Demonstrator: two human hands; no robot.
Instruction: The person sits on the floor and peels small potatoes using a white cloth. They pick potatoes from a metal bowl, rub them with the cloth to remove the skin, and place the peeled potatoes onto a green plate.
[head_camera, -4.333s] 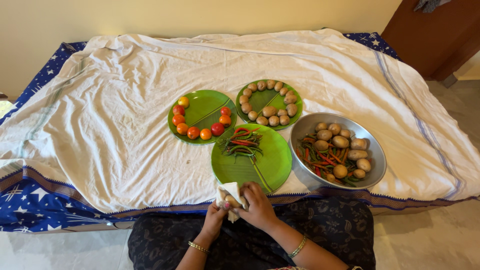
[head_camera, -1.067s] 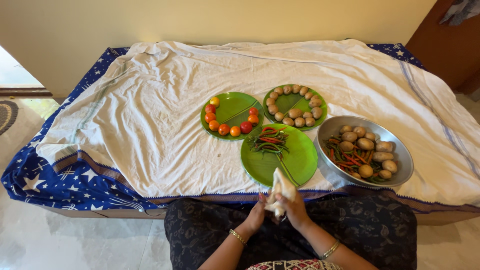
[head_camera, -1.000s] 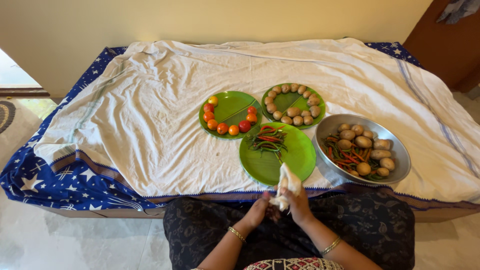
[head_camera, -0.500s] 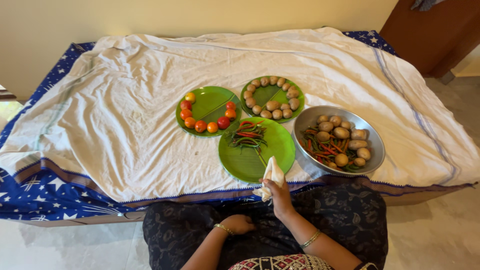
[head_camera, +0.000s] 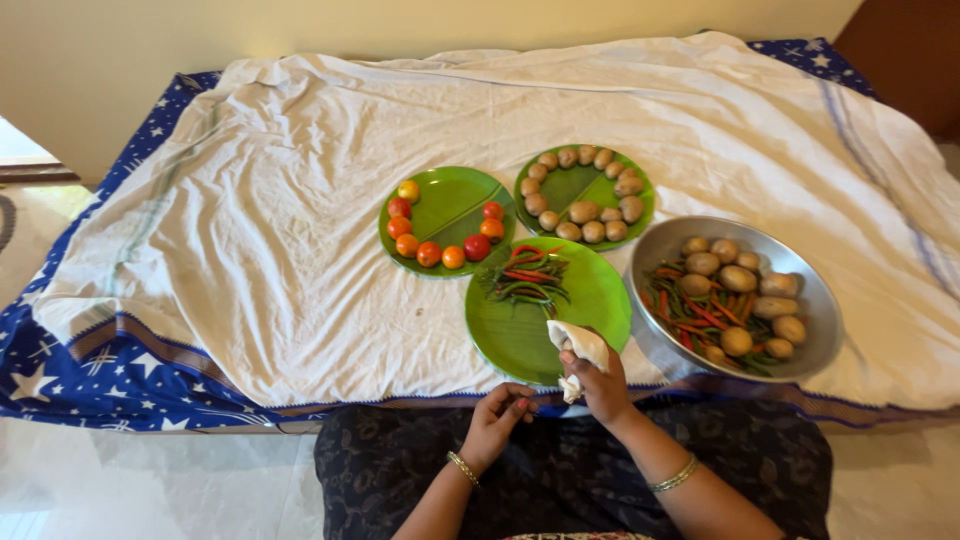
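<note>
Currently the right hand is closed around a bunched white cloth, held just over the 6 o'clock rim of the nearest green plate, which carries a small pile of red and green chillies at its 12 o'clock edge. Left hand sits at 9 o'clock of the right one, just beside it over the dark lap, fingers loosely curled and holding nothing. Steel bowl of potatoes and chillies lies at 3 o'clock of that plate, touching it; tomato plate at 11 o'clock, potato plate at 12 o'clock, all on the white sheet.
</note>
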